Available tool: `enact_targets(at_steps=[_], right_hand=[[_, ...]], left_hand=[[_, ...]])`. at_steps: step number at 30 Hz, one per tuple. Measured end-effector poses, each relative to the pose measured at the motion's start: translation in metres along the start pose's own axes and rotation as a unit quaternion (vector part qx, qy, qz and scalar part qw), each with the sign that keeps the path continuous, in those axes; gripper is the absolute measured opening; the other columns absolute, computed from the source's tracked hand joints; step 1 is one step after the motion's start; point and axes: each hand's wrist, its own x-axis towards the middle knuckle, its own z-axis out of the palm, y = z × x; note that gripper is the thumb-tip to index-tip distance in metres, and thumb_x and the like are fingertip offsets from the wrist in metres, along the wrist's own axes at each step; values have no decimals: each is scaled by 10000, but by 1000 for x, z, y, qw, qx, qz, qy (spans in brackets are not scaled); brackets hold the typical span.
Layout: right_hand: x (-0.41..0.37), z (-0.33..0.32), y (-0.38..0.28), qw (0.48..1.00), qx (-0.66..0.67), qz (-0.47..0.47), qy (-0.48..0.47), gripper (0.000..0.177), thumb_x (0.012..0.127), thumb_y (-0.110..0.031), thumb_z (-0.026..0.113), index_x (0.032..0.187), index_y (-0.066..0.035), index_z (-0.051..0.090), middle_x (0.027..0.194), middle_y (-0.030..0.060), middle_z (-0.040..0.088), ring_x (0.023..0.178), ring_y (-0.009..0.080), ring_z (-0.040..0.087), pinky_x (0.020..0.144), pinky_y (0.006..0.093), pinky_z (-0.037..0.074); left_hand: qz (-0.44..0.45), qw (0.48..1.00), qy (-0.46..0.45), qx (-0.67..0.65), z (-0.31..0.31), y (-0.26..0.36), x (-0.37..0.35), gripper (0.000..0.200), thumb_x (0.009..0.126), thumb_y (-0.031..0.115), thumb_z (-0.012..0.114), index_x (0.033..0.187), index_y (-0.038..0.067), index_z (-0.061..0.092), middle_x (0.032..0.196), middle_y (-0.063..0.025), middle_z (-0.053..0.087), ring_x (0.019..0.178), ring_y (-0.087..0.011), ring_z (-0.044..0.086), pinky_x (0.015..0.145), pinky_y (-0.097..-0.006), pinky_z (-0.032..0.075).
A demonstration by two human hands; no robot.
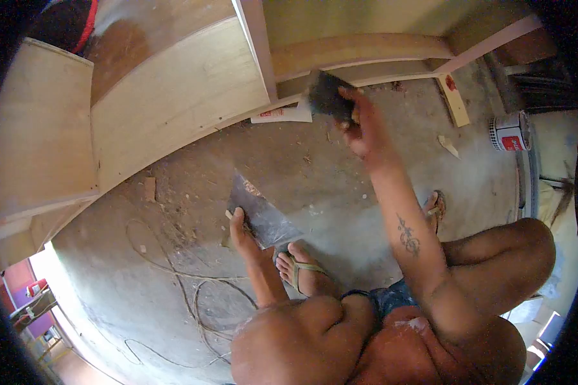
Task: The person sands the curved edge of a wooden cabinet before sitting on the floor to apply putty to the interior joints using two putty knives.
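Note:
My left hand (243,239) grips a thin grey metal plate (263,215) by its edge, thumb on top. A small tan, putty-like patch (252,187) sits near the plate's far corner. Higher up, my right hand (364,128) is closed on a dark square scraper (327,93), slightly blurred. The scraper overlaps the lower rail (379,76) of a pale wooden cabinet frame in this view. Its grip is mostly hidden by my fingers.
A plywood panel (180,96) stands at the left. On the dusty concrete floor lie a looping cord (199,308), a white paper piece (282,115) and a wooden strip (454,102). A paint can (510,131) stands at the right. My sandalled foot (305,276) is beside the plate.

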Motion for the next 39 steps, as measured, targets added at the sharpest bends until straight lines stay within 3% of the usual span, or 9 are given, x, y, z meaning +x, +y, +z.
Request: enact_targets(at_steps=[9, 15, 16, 17, 18, 19, 20, 24, 39], right_hand=[[5, 40, 5, 959, -280, -27, -22, 345, 723, -67, 645, 1047, -138, 548, 976, 66, 572, 835, 162, 557, 671, 281, 468], [26, 4, 8, 986, 42, 153, -47, 300, 727, -90, 648, 1011, -116, 557, 915, 70, 571, 781, 170, 570, 602, 269, 465], [25, 5, 15, 939, -254, -214, -87, 272, 737, -130, 641, 999, -115, 567, 886, 60, 578, 762, 146, 568, 558, 255, 448], [21, 12, 17, 680, -496, -529, -107, 252, 748, -169, 635, 987, -113, 577, 857, 51, 586, 743, 122, 565, 514, 241, 432], [20, 20, 18, 679, -497, -530, -104, 252, 748, -169, 635, 987, -113, 577, 857, 51, 586, 743, 122, 565, 514, 241, 432], [16, 37, 11, 933, -292, -209, -24, 275, 765, -178, 625, 1019, -95, 563, 884, 54, 598, 767, 128, 577, 519, 245, 439], [12, 47, 8, 985, -24, 158, 59, 299, 782, -187, 615, 1051, -76, 549, 910, 57, 610, 792, 135, 588, 525, 249, 446], [-9, 39, 3, 977, -166, 135, -3, 347, 791, -215, 615, 1097, -81, 523, 920, 48, 602, 785, 131, 582, 517, 269, 445], [2, 109, 72, 731, -470, -457, 191, 461, 868, -99, 478, 1297, 9, 352, 1252, 192, 403, 1162, 354, 360, 1009, 417, 251]], left_hand=[[-12, 994, 96, 43, 27, 0, -25, 341, 800, 260, 568, 1071, 61, 514, 950, -55, 576, 822, -181, 564, 687, -311, 477], [-11, 999, 14, 28, 4, -3, -16, 364, 816, 272, 540, 1081, 23, 543, 966, -92, 611, 837, -222, 598, 730, -348, 492], [-14, 999, 10, 29, 5, -5, -15, 364, 816, 272, 540, 1081, 23, 543, 966, -92, 611, 837, -222, 598, 730, -348, 492], [-20, 1000, 3, 21, 6, -6, -13, 363, 815, 270, 541, 1082, 23, 543, 964, -92, 611, 837, -223, 598, 730, -347, 492], [-26, 1000, -3, 12, 6, -7, -12, 363, 815, 269, 541, 1082, 24, 543, 963, -91, 611, 837, -223, 598, 730, -346, 492], [-27, 1000, -5, 13, 7, -8, -11, 363, 815, 269, 541, 1082, 24, 543, 963, -91, 611, 837, -223, 598, 730, -346, 492], [-36, 999, -6, -2, 9, -10, -11, 361, 813, 267, 543, 1082, 26, 544, 961, -90, 611, 835, -223, 597, 730, -344, 492], [-20, 999, 23, 23, 13, -13, -10, 358, 809, 265, 542, 1084, 36, 542, 955, -87, 610, 829, -219, 598, 722, -342, 492], [-14, 998, 60, 11, 6, -12, -11, 266, 811, 253, 540, 1004, 70, 542, 890, -60, 593, 807, -200, 577, 693, -316, 475]])
